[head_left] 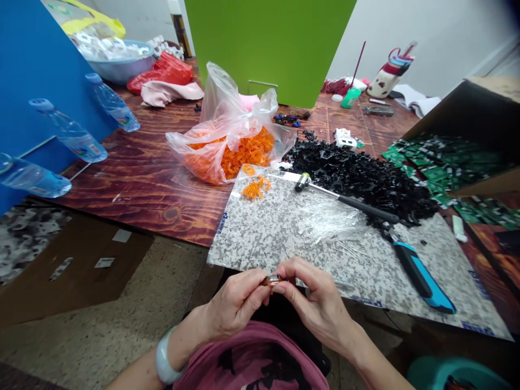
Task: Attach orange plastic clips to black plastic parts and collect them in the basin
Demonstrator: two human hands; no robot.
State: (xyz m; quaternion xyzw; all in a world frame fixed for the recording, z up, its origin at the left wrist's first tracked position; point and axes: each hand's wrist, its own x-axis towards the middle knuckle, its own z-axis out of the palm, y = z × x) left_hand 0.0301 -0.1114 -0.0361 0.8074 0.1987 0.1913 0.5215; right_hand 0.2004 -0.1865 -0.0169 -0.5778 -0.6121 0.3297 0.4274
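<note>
Between my two hands, just off the front edge of the speckled board (260, 233), is a small orange and dark part (272, 280). My left hand (238, 300) pinches its left end between thumb and finger. My right hand (312, 298) pinches the right end the same way. Fingertips cover much of the part, so its details are hard to make out. Orange pieces (255, 188) lie at the board's back left corner, near a bag of orange pieces (247, 154). Thin clear strips (327, 219) are spread in front of a black pile (357, 179).
A small hammer (353, 203) rests across the board, with blue-handled pliers (424, 279) at its right. Green circuit boards (439, 168) spill from a box at the right. Plastic bottles (73, 132) lean at the left. A teal bucket (450, 371) stands low at the right.
</note>
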